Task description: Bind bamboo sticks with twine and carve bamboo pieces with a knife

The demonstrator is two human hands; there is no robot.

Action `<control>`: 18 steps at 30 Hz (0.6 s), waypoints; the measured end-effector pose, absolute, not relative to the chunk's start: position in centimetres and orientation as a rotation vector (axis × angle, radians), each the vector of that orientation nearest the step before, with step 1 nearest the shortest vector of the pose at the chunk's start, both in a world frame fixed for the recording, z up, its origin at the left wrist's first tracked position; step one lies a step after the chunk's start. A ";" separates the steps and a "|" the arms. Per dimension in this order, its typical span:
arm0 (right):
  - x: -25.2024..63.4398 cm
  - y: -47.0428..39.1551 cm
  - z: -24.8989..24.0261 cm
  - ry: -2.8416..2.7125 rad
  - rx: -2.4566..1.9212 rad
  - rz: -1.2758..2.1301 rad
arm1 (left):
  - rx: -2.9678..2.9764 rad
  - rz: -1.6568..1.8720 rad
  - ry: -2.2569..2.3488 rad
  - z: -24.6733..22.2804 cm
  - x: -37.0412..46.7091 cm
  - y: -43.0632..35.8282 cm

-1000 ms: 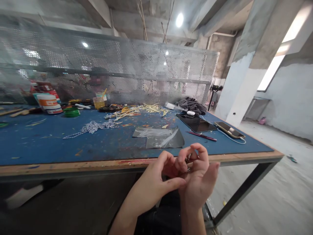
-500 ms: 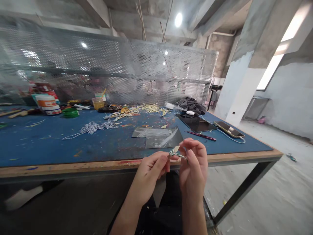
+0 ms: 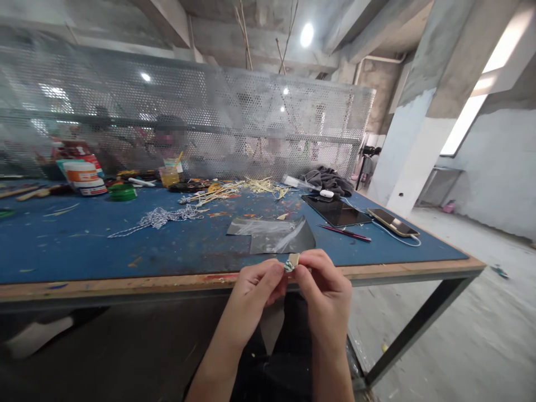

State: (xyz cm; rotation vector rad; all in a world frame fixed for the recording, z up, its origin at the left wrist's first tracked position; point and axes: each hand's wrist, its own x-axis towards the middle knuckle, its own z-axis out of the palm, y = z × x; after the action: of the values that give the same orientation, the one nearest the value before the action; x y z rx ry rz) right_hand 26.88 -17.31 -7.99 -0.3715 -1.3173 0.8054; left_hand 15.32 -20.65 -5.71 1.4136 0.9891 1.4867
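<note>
Between my two hands, just in front of the table's near edge, is a small knotted piece of green-and-white twisted cord (image 3: 288, 266). A pale flat strip (image 3: 294, 259) sticks up out of it. My left hand (image 3: 256, 296) pinches the cord from the left with thumb and fingers. On the other side my right hand (image 3: 324, 287) is closed, thumb and forefinger pinching the cord by the pale strip. The fingers hide most of the cord. Just beyond my hands a dark grey sheet with whitish streaks (image 3: 272, 234) lies on the blue tabletop (image 3: 176, 254).
A tangle of blue-and-white cord (image 3: 163, 216) lies left of centre, with pale straw pieces (image 3: 259, 185) behind. Paint tubs (image 3: 86, 178) and a green lid (image 3: 121, 192) stand at left. A tablet (image 3: 335, 209), pen (image 3: 344, 233) and phone (image 3: 392, 222) lie right.
My right hand has moved left and its fingers, raised and curled before, now pinch the cord beside my left. The length of cord that ran to the right hand no longer shows.
</note>
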 end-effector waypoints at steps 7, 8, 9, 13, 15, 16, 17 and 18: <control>26.8 -17.1 -8.0 -1.307 -0.426 0.774 | 1.333 1.537 0.982 -5.6 15.4 -20.7; 26.8 -17.1 -8.0 -1.302 -0.438 0.744 | 1.314 1.539 0.968 -5.7 15.4 -20.7; 26.7 -17.1 -8.1 -1.294 -0.447 0.707 | 1.294 1.543 0.956 -5.7 15.5 -20.7; 26.5 -17.3 -8.3 -1.266 -0.465 0.517 | 1.212 1.568 0.907 -5.6 15.5 -20.6; 26.5 -17.4 -8.3 -1.275 -0.474 0.451 | 1.171 1.596 0.882 -5.6 15.6 -20.6; 26.5 -17.4 -8.4 -1.283 -0.481 0.431 | 1.152 1.610 0.871 -5.6 15.6 -20.6; 26.5 -17.4 -8.4 -1.289 -0.490 0.414 | 1.132 1.626 0.859 -5.6 15.5 -20.7; 26.5 -17.4 -8.5 -1.292 -0.497 0.401 | 1.113 1.640 0.853 -5.7 15.5 -20.7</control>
State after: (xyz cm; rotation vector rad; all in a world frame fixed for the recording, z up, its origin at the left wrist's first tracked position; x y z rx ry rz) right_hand 26.47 -17.41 -8.46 -0.4970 -1.2924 0.4009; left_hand 15.52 -20.66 -5.65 1.1132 0.8526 1.6397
